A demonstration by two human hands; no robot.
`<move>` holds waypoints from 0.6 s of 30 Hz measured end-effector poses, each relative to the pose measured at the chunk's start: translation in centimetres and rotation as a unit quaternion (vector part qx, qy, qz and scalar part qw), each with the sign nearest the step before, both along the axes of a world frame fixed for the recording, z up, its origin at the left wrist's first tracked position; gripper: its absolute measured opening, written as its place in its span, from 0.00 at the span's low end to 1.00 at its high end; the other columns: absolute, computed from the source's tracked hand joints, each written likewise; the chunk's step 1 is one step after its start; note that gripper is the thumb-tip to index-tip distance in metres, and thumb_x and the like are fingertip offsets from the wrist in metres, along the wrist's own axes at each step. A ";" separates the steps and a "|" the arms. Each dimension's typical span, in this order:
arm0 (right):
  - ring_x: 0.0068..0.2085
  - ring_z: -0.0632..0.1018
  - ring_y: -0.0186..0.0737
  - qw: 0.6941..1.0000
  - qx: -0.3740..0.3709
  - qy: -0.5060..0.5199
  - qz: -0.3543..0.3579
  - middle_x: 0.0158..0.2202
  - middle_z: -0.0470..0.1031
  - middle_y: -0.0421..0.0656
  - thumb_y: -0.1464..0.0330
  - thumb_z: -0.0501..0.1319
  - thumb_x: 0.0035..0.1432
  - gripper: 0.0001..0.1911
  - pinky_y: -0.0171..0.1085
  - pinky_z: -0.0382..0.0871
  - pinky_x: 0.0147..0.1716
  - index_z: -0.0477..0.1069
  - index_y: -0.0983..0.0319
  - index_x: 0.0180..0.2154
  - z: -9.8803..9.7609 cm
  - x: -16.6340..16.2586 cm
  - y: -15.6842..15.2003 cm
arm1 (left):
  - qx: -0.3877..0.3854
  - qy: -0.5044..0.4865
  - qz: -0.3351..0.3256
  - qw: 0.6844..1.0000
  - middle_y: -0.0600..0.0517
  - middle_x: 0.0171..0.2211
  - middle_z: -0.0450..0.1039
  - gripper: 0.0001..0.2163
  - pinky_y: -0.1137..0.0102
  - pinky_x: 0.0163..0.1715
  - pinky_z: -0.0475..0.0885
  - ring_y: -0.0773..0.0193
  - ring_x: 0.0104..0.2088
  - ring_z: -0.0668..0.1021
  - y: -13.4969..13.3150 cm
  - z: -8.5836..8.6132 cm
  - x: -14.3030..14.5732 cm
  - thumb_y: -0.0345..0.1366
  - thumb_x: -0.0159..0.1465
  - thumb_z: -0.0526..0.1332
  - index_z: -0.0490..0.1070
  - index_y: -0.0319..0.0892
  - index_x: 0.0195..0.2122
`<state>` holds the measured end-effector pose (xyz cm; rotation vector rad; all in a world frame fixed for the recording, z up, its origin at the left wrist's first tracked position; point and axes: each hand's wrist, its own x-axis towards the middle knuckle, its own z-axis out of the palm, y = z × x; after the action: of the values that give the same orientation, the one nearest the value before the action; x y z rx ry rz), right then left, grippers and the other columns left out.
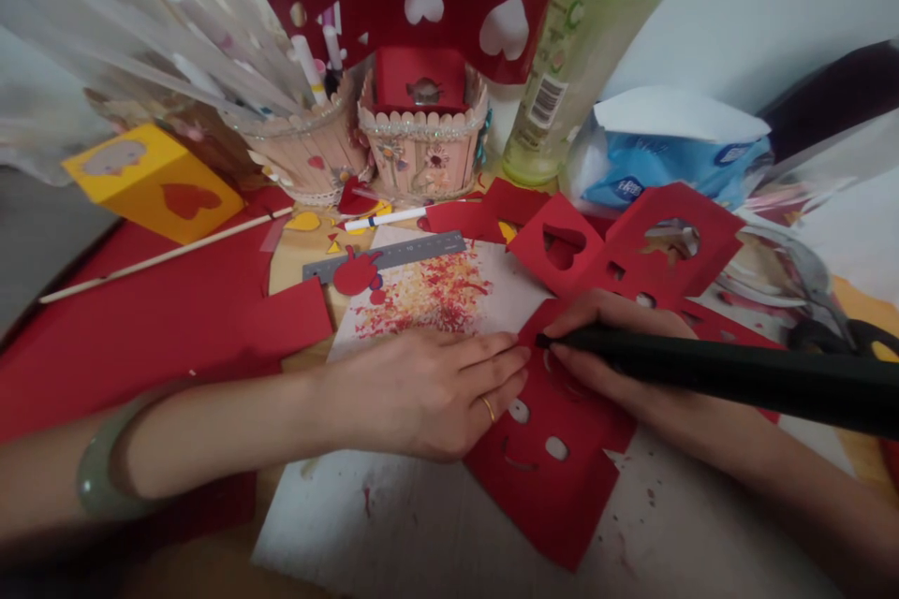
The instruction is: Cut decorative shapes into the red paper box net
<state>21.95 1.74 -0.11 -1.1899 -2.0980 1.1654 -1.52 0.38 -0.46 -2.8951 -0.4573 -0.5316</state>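
Observation:
A red card cutout (554, 501) lies slantwise on a pale board (351, 524). It carries small oval holes and a curved slit like a smile. My left hand (428, 388), with a ring on one finger, lies flat with fingers stretched over the card's left edge. In my right hand (660, 416) is a long black pen-shaped tool (730, 372), pinched close to its tip. That tip meets the card just right of my left fingertips; what kind of tip it has is too small to tell. Beyond, the card's upper panels (632, 239) have heart and round cut-outs.
Red and yellow scraps (428, 295) are strewn past my left hand, beside a grey ruler (393, 255). A yellow box (151, 182), two craft-stick baskets (428, 150), a green bottle (562, 94) and a tissue pack (667, 159) stand behind. Scissors (835, 328) lie at right.

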 end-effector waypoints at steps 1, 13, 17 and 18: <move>0.34 0.75 0.33 1.000 0.002 0.001 -0.001 0.34 0.76 0.35 0.65 0.60 0.60 0.03 0.31 0.69 0.31 0.69 0.54 0.38 0.0 0.0 0.0 | 0.000 0.002 -0.001 1.000 0.48 0.48 0.76 0.19 0.69 0.39 0.77 0.61 0.48 0.78 0.0 0.0 0.0 0.25 0.69 0.43 0.75 0.34 0.44; 0.33 0.75 0.33 0.999 -0.008 0.023 0.026 0.33 0.75 0.36 0.65 0.60 0.59 0.03 0.32 0.69 0.31 0.69 0.55 0.37 0.0 0.1 0.4 | -0.011 0.039 -0.029 0.999 0.47 0.51 0.73 0.17 0.68 0.41 0.77 0.57 0.53 0.75 0.2 0.2 -0.1 0.26 0.69 0.46 0.73 0.34 0.48; 0.32 0.76 0.35 0.999 0.007 0.025 0.020 0.32 0.76 0.38 0.65 0.59 0.59 0.03 0.32 0.70 0.30 0.69 0.57 0.34 0.1 -0.4 0.3 | -0.013 0.045 -0.027 0.999 0.47 0.52 0.73 0.17 0.68 0.40 0.77 0.58 0.52 0.75 0.1 0.1 0.0 0.25 0.69 0.45 0.73 0.33 0.48; 0.32 0.76 0.35 0.999 0.012 0.025 0.019 0.32 0.76 0.39 0.65 0.59 0.59 0.03 0.33 0.70 0.29 0.68 0.57 0.34 0.1 -0.6 0.3 | -0.012 0.043 -0.024 0.999 0.47 0.51 0.73 0.18 0.68 0.40 0.77 0.59 0.52 0.76 0.1 0.1 0.0 0.25 0.69 0.44 0.73 0.33 0.48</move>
<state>21.40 2.08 0.03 -1.1038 -2.0996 1.1698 -1.49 0.48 -0.32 -2.9447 -0.3844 -0.4102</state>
